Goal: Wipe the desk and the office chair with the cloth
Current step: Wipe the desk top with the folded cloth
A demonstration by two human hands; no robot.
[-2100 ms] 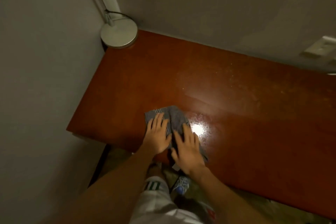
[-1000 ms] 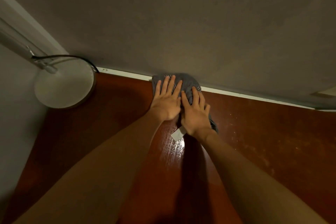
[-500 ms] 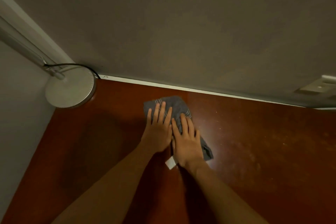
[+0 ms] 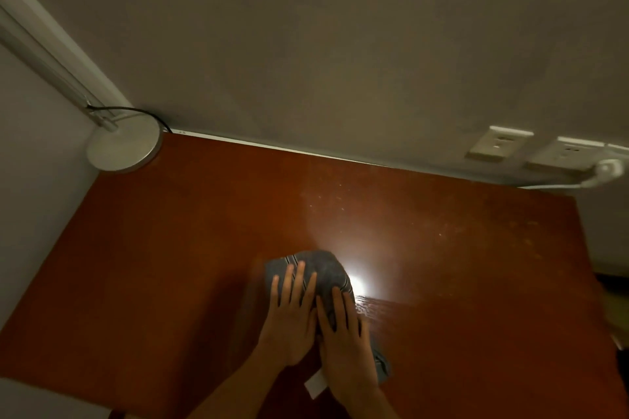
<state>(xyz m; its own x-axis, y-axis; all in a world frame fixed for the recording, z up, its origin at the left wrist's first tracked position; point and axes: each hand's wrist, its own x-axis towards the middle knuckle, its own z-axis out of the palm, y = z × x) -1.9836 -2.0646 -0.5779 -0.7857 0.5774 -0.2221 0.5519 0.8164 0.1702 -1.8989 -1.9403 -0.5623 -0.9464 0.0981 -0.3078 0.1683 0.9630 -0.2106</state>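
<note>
A grey cloth with thin stripes and a white tag lies on the reddish-brown desk, near its front edge. My left hand and my right hand press flat on the cloth side by side, fingers straight and pointing toward the wall. A bright glare sits on the desk just right of the cloth. The office chair is out of view.
A round white lamp base with a black cable stands in the desk's back left corner. Two wall outlets sit above the back right, one with a white plug and cord. Walls border the desk at back and left.
Both hands have drawn the cloth back from the wall toward the front edge of the desk. The view has pulled back and shows more of the desk.
</note>
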